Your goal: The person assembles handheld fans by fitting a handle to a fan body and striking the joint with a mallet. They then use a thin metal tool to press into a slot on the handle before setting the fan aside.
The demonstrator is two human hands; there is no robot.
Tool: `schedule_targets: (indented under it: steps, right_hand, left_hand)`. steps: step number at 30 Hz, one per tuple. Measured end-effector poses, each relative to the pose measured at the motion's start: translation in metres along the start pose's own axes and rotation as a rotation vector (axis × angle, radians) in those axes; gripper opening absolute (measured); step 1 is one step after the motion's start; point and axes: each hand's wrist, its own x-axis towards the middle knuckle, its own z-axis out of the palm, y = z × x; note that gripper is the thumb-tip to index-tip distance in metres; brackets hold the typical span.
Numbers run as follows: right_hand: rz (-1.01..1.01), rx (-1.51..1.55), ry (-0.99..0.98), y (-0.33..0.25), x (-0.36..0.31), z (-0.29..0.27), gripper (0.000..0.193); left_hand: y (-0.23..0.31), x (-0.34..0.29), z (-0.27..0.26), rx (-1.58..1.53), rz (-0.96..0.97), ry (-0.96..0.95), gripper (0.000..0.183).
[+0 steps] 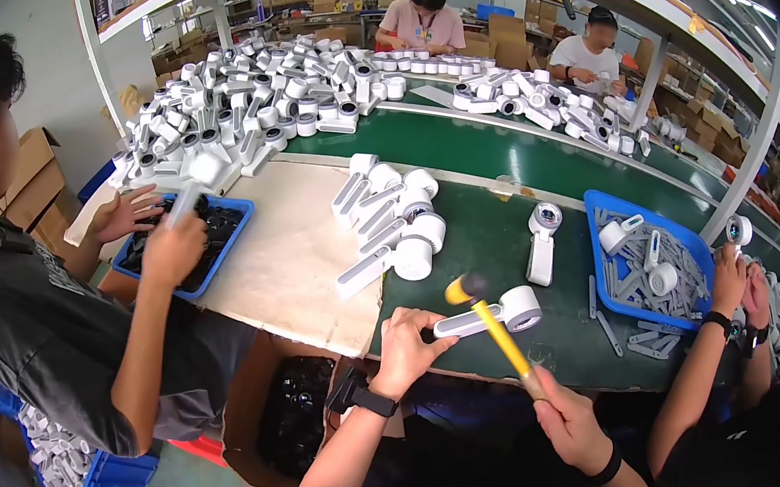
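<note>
Your hands are apart, each closed on something. Your left hand (412, 350) pinches the end of a white-and-grey handheld device (519, 308), which lies at the near edge of the green table (484, 240), its round head pointing right. Your right hand (572, 422) is wrapped around the grip of a yellow-handled hammer (505, 342) — its shaft crosses in front of the device, though whether the two touch cannot be told. Beyond your left hand, a cluster of similar white units (396, 218) sits partly on a beige sheet (276, 249). Another single unit (542, 247) lies farther right, near a blue tray (596, 239) of grey strips — a few loose strips (610, 334) lie just beside that tray
</note>
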Motion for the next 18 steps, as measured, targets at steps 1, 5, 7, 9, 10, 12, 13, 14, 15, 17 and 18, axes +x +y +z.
schedule_targets:
  steps: [1, 5, 7, 9, 10, 12, 13, 14, 15, 17, 18]
  right_hand:
    - [-0.01, -0.068, -0.073, 0.008, 0.002, 0.003, 0.049]
    - [-0.062, -0.131, -0.142, 0.001, 0.007, -0.004, 0.049]
    - [0.049, -0.069, -0.107, -0.006, 0.003, -0.004, 0.048]
    - [-0.083, -0.098, -0.096, 0.007, 0.004, 0.003, 0.049]
    - [-0.053, -0.127, -0.165, 0.015, 0.007, 0.006, 0.049]
    - [-0.049, -0.094, -0.161, 0.008, 0.002, 0.004, 0.049]
    - [-0.043, -0.062, -0.16, 0.004, -0.001, 0.003, 0.049]
    - [-0.05, -0.033, -0.079, 0.002, -0.002, 0.001, 0.05]
    - [-0.047, -0.035, -0.076, 0.007, -0.005, 0.0, 0.05]
    - [0.087, -0.076, -0.068, 0.024, -0.01, -0.003, 0.051]
    - [0.083, -0.08, -0.054, 0.03, -0.009, -0.004, 0.05]
  left_hand:
    - [0.001, 0.0, 0.0, 0.013, 0.007, 0.014, 0.034]
    - [-0.012, -0.002, 0.004, -0.007, -0.05, -0.002, 0.031]
    - [-0.005, 0.002, 0.003, -0.045, -0.01, -0.009, 0.028]
    - [-0.007, 0.002, 0.004, -0.048, -0.003, -0.008, 0.026]
    - [-0.007, 0.002, 0.004, -0.014, -0.041, -0.036, 0.026]
    - [-0.006, -0.004, 0.004, 0.02, -0.096, -0.056, 0.024]
    - [-0.005, -0.004, 0.003, 0.021, -0.098, -0.055, 0.024]
    - [-0.003, -0.002, 0.002, -0.006, -0.054, -0.02, 0.024]
    - [0.0, 0.0, 0.003, -0.037, -0.005, 0.012, 0.024]
    - [0.002, 0.0, 0.002, -0.037, -0.012, -0.005, 0.024]
    - [0.002, 0.0, 0.0, -0.022, -0.041, -0.028, 0.026]
